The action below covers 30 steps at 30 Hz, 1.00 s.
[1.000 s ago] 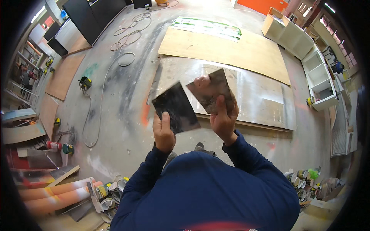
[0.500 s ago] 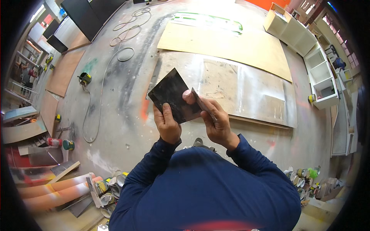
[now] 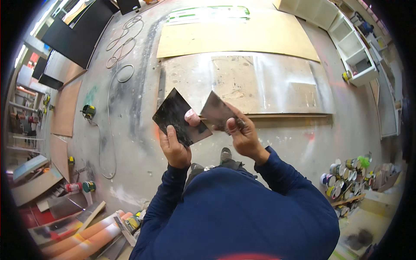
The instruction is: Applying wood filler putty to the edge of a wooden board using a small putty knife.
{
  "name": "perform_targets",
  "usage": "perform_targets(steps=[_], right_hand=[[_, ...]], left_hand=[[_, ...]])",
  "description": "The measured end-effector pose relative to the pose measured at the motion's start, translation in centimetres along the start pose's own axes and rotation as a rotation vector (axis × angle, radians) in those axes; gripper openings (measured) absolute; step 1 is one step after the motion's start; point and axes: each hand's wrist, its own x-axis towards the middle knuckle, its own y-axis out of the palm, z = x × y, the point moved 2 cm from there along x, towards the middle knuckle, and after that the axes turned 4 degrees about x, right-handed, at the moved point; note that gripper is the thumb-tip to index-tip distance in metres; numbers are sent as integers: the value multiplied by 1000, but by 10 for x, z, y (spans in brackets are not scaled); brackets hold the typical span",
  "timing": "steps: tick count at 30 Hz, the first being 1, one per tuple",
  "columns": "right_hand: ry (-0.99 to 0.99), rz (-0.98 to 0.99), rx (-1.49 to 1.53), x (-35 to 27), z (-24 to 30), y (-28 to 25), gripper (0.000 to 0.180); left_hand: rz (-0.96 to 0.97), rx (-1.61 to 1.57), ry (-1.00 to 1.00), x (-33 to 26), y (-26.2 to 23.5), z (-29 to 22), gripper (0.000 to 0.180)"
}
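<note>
Putty (image 3: 191, 117) at the plate's rim, blade beside it

The left hand (image 3: 175, 151) grips the black plate (image 3: 175, 117) by its near-left edge, thumb on the upper face, fingers mostly hidden beneath. That hold seems chosen to leave most of the face uncovered and the load supported from below. The pink putty sits about midway along the far-right edge, across from the thumb. The right hand (image 3: 247, 138) is closed on the brownish blade (image 3: 216, 110), thumb pressed to its near part; this probably leaves the left edge free, facing the putty.

The blade's left corner is just beside the putty; whether they touch cannot be told. The plate's right corner points toward the right hand, so room between the two is tight there. Toward the far corners of plate and blade, the gap widens. Both appear held above the floor (image 3: 134, 130), between the shoes (image 3: 225, 156) and the board (image 3: 195, 78), whose near edge lies behind the blade in this view.
</note>
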Motion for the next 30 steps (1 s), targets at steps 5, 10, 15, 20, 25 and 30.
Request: perform_targets(steps=[5,10,15,20,25,30], right_hand=[[173,472,-571,-31,-56,-13,42],[185,109,-452,-54,-92,-49,36],[604,-256,198,-73,-115,-43,38],[508,-376,442,-68,-134,10,50],[515,-543,651,-55,-164,97,49],[484,-577,769,-75,-179,171,46]], left_hand=[[37,12,24,7,-12,-5,36],[102,-95,-83,41,-40,-23,35],[203,-228,-224,69,-74,-19,38],[402,-420,-330,110,-138,-23,46],[325,-442,-446,157,-218,-32,54],[306,-381,-562,186,-275,-44,44]])
